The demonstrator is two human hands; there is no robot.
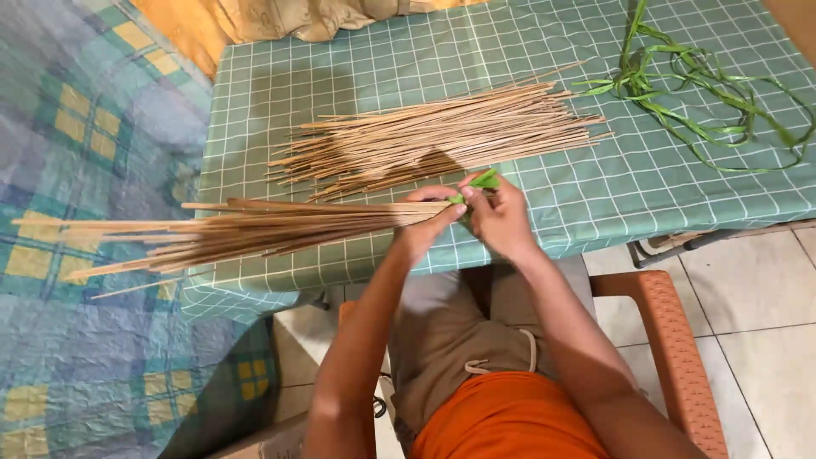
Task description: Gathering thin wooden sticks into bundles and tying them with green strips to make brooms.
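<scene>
My left hand (427, 223) grips one end of a bundle of thin tan sticks (238, 231) that fans out to the left, past the table's edge. My right hand (500, 214) is pressed against that same end and pinches a narrow green strip (481, 182) wound at the bundle's end. Both hands touch each other just above the table's near edge. A second, loose pile of tan sticks (433, 136) lies flat on the table behind my hands.
The table wears a green checked cloth (595, 187). Long green leaf strips (705, 85) lie tangled at its far right. An orange plastic chair arm (671, 340) is at my right. A patterned blue and yellow fabric (85, 170) covers the left.
</scene>
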